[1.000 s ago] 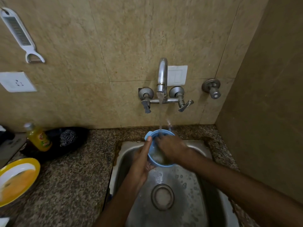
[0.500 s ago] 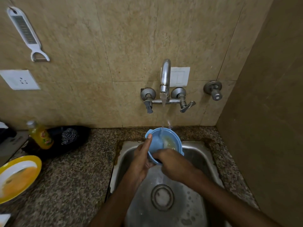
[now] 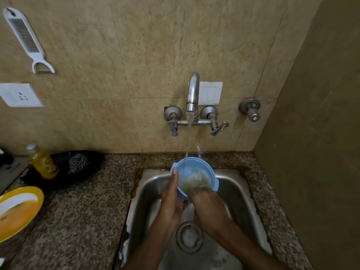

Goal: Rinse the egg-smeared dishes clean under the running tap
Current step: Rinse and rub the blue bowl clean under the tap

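Note:
A blue plastic bowl (image 3: 194, 172) with pale yellowish egg smear inside is held tilted over the steel sink (image 3: 237, 193). Water runs from the wall tap (image 3: 192, 94) onto the bowl's far rim. My left hand (image 3: 172, 199) grips the bowl's left side, thumb up along the rim. My right hand (image 3: 209, 208) is at the bowl's near edge, fingers against the lower rim. A yellow plate (image 3: 21, 211) with orange egg smear lies on the counter at the far left.
A yellow bottle (image 3: 43, 162) and a dark tray with a steel scrubber (image 3: 78, 162) stand on the granite counter left of the sink. The sink drain (image 3: 189, 236) lies below my hands. A wall stands close on the right.
My right hand has drawn back out of the bowl towards me, down to its near rim, uncovering the smeared inside. The left hand keeps its grip.

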